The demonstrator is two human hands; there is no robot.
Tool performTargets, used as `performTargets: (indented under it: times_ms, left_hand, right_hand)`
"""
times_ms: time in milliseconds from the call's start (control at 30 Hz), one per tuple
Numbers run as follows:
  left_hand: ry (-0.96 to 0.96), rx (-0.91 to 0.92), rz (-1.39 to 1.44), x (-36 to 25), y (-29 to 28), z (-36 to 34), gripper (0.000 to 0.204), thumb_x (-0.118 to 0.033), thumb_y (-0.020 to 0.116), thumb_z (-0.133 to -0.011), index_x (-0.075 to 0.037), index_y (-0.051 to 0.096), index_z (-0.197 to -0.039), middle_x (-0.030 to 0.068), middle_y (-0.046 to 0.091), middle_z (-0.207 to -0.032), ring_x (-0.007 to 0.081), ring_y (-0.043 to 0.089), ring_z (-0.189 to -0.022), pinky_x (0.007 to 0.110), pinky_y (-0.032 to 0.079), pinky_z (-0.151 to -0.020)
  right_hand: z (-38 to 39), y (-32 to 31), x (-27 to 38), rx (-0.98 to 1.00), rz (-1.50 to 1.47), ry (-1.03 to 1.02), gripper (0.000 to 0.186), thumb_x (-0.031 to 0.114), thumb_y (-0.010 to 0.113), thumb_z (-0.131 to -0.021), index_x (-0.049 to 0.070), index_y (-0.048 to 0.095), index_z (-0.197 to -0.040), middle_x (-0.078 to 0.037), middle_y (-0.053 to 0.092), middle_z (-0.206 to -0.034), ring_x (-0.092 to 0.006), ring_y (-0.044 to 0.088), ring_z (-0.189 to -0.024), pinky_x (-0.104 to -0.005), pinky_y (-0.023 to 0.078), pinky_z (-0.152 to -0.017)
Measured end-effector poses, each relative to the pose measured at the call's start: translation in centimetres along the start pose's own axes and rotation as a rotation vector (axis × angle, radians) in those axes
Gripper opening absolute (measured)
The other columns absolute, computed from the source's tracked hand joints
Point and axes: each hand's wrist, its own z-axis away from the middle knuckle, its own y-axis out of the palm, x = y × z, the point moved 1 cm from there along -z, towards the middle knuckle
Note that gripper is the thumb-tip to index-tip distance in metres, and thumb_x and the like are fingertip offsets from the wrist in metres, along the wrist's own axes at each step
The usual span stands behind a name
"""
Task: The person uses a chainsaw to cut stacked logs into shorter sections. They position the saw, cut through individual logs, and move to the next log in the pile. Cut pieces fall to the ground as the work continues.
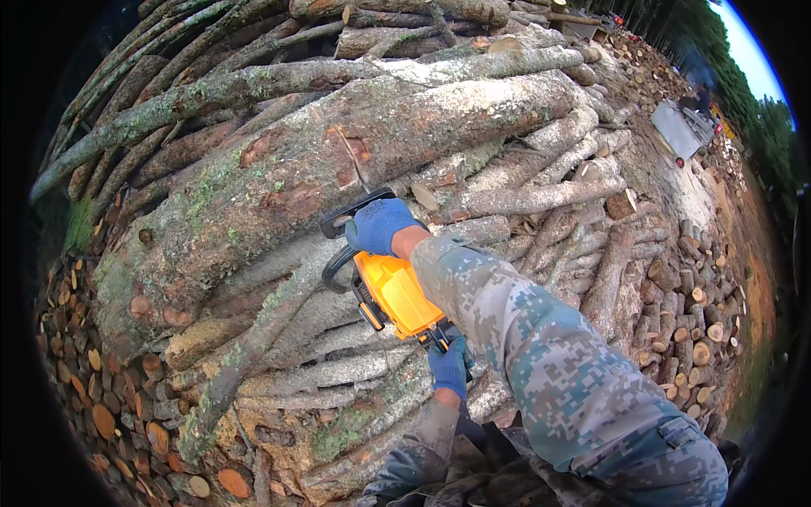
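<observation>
An orange and black chainsaw [397, 291] hangs over the log pile in front of me, held between my two blue-gloved hands. My right hand [380, 226], at the end of a camouflage sleeve, is closed round the front handle beside the black hand guard [345, 218]. Closer to my body, my left hand [449, 369] grips the rear handle, its fingers partly hidden. The thin guide bar [355, 162] points away from me, against a thick, moss-flecked log [253, 190]. How deep the bar sits in the wood I cannot tell. Reddish bare patches mark that log's bark near the bar.
Long thin trunks [253, 82] lie stacked beyond the thick log. Cut rounds [103, 420] cover the ground at lower left, and short cut logs [688, 321] are heaped at right. A white panelled machine or cart [678, 131] stands at upper right, near a person [699, 99].
</observation>
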Motion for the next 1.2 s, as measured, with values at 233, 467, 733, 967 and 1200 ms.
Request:
performTargets:
  times_ms: [233, 467, 733, 967, 1200]
  left_hand:
    - [0.035, -0.007, 0.008, 1.9, -0.8, -2.0, 0.012, -0.003, 0.067, -0.094, -0.006, 0.056, -0.096, 0.0019, 0.056, -0.065, 0.0135, 0.052, -0.048, 0.032, 0.047, -0.045]
    - [0.001, -0.011, -0.065, 5.3, -2.9, -5.1, 0.015, 0.0, 0.068, -0.093, -0.007, 0.055, -0.098, 0.003, 0.057, -0.065, 0.0156, 0.054, -0.047, 0.033, 0.047, -0.044]
    - [0.003, 0.016, -0.073, 9.0, -6.1, -9.2, 0.017, 0.002, 0.066, -0.094, -0.008, 0.054, -0.102, 0.0029, 0.057, -0.064, 0.0166, 0.056, -0.047, 0.034, 0.049, -0.044]
    - [-0.065, 0.084, 0.011, -3.7, 1.9, 2.9, 0.007, -0.006, 0.064, -0.099, -0.009, 0.058, -0.1, 0.0001, 0.053, -0.067, 0.0134, 0.053, -0.05, 0.032, 0.047, -0.046]
    - [-0.068, 0.147, 0.047, -10.3, 4.8, 5.8, 0.008, -0.017, 0.065, -0.102, -0.01, 0.061, -0.099, -0.0015, 0.053, -0.065, 0.0133, 0.054, -0.05, 0.032, 0.049, -0.046]
  right_hand:
    - [0.5, 3.0, -1.2, -0.113, -0.008, -0.032, 0.051, 0.042, 0.048, -0.097, 0.003, 0.08, -0.094, -0.021, 0.077, -0.095, -0.0368, 0.075, -0.091, -0.047, 0.058, -0.087]
    - [1.6, 5.9, -2.5, -0.114, 0.036, -0.048, 0.051, 0.042, 0.046, -0.1, 0.005, 0.079, -0.087, -0.02, 0.076, -0.088, -0.0376, 0.075, -0.084, -0.0478, 0.058, -0.084]
    - [2.5, 7.9, -2.0, 0.0, 0.026, -0.022, 0.051, 0.044, 0.048, -0.096, 0.005, 0.081, -0.095, -0.02, 0.077, -0.096, -0.0347, 0.075, -0.092, -0.0474, 0.058, -0.086]
    - [-0.7, -1.5, -0.6, -0.046, -0.043, -0.029, 0.053, 0.044, 0.048, -0.096, 0.001, 0.079, -0.098, -0.022, 0.076, -0.1, -0.0382, 0.075, -0.095, -0.0477, 0.058, -0.09]
    - [-4.9, -5.2, 0.1, -0.062, -0.019, -0.045, 0.054, 0.045, 0.05, -0.093, 0.001, 0.079, -0.107, -0.024, 0.076, -0.109, -0.0382, 0.074, -0.101, -0.0467, 0.057, -0.094]
